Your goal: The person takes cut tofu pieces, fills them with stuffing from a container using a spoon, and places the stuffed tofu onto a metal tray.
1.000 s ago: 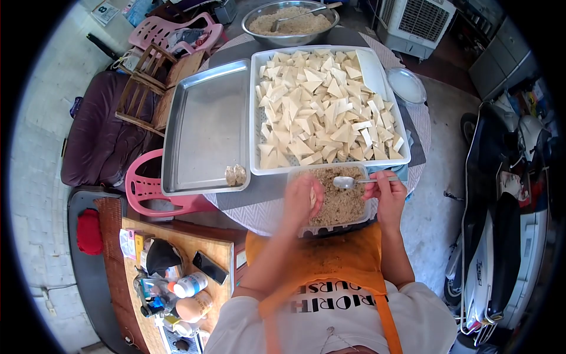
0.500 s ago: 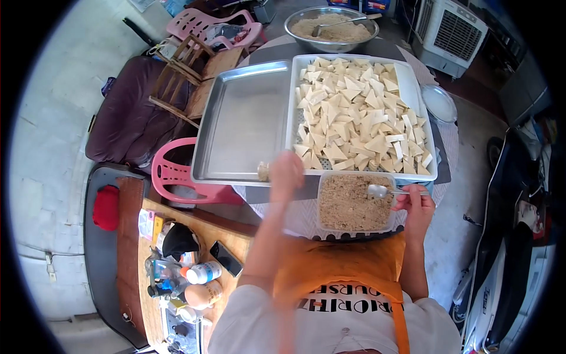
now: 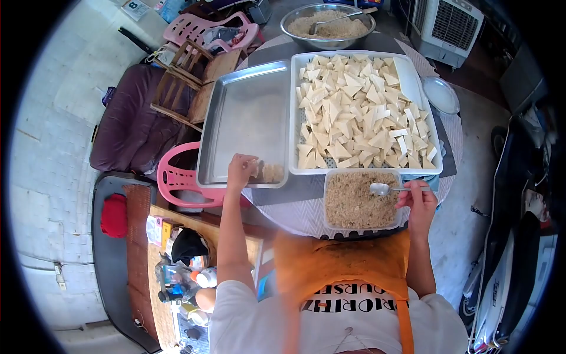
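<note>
My left hand is over the near edge of a shallow metal tray. Its fingers are closed on a small pale tofu piece, partly hidden by them. Just right of it, a filled tofu piece sits in the tray's near right corner. My right hand grips the handle of a metal spoon, whose bowl is over a clear plastic container of brown crumbly filling. Many pale tofu triangles are heaped in a white perforated tray beyond the container.
A steel bowl of crumbly mix with a spoon stands at the far side of the round table. A pink chair is left of the metal tray. A wooden side table holding bottles stands near my left arm.
My left hand has moved left, from beside the white tray's near corner to the metal tray, and now holds a tofu piece there. My right hand and the spoon have stayed nearly still.
</note>
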Motion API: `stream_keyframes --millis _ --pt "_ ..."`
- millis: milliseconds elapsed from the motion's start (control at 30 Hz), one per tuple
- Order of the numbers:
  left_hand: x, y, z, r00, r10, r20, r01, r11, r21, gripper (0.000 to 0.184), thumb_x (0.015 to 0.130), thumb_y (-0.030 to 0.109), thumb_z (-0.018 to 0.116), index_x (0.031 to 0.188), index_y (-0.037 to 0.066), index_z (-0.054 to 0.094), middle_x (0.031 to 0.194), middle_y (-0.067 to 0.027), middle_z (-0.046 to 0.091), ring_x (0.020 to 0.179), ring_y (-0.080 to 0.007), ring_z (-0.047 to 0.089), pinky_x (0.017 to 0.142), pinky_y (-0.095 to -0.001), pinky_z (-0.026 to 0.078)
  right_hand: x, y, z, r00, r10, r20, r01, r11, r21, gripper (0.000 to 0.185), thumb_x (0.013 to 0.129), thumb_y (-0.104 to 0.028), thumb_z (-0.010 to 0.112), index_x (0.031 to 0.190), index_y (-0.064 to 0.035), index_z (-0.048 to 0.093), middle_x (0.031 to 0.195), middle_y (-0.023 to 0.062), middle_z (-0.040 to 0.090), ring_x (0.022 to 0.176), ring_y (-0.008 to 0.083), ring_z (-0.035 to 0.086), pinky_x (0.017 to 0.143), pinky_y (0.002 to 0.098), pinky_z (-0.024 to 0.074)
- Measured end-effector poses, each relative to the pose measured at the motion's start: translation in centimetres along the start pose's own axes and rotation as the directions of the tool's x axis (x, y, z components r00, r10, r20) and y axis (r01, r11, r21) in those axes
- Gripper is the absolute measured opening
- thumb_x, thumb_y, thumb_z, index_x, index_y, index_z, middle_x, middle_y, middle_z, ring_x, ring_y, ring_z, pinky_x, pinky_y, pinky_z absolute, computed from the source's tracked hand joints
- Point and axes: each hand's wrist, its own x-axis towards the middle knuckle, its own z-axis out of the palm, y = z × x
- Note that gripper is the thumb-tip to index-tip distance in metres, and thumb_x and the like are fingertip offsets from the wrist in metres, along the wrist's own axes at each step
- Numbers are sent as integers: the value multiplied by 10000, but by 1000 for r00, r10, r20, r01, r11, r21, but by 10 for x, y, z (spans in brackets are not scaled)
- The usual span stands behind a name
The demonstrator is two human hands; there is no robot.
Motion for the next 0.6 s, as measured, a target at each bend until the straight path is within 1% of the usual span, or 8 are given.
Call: stream_keyframes --millis 67,167,267,333,367,467,567,600 --pt "-5 0 -5 988 -57 143 58 998 3 192 831 78 575 993 45 673 912 -113 625 767 -198 617 695 -290 491 0 -1 1 1000 -4 -13 4 1000 4 190 927 -169 516 867 -9 598 652 67 592 492 107 540 453 255 506" --pt "-13 7 -6 978 -30 209 70 980 -187 210 864 93 546 1039 44 651 903 -105 622 761 -187 611 700 -308 501 1 -1 1 1000 -8 -16 8 1000 11 192 928 -169 515 866 -7 597 650 67 591 492 107 540 451 255 505" --pt "-8 -11 4 969 -183 164 229 915 -331 247 903 154 494 1074 40 631 844 -126 627 781 -207 608 731 -316 473 1 0 1 1000 -11 -20 11 1000 14 194 927 -172 517 864 -7 599 649 65 591 492 106 540 449 254 504" --pt "-7 -14 4 972 -156 177 203 935 -290 256 914 172 476 1056 25 631 859 -138 634 786 -240 612 742 -331 476 1 0 1 1000 -11 -22 12 1000 11 196 927 -176 520 866 -8 600 651 64 591 492 105 539 450 252 503" --pt "-6 -10 2 973 -140 186 187 945 -269 264 919 182 467 1046 18 631 866 -143 637 789 -256 614 747 -338 477 1 0 1 1000 -10 -24 10 1000 7 196 927 -179 522 868 -9 600 652 63 591 492 104 539 452 250 502" --pt "4 9 3 999 24 -42 -16 985 173 208 907 128 500 1018 25 642 917 -120 644 823 -242 631 719 -318 505 0 1 -3 1000 -7 -28 7 1000 10 198 928 -187 526 885 -10 604 656 63 604 496 104 552 474 236 497" --pt "20 70 14 992 86 -98 -95 991 -90 171 864 80 537 980 33 653 938 -138 645 874 -296 609 776 -339 483 0 5 -4 1000 3 -20 -3 1000 18 197 928 -186 526 886 -11 606 658 61 610 502 105 562 486 228 492" --pt "26 83 22 961 264 -85 -262 965 27 189 839 86 525 975 36 647 928 -150 632 872 -311 587 774 -363 480 0 4 -3 1000 5 -14 -5 1000 21 196 928 -184 526 883 -11 606 659 61 610 504 106 563 486 227 491"
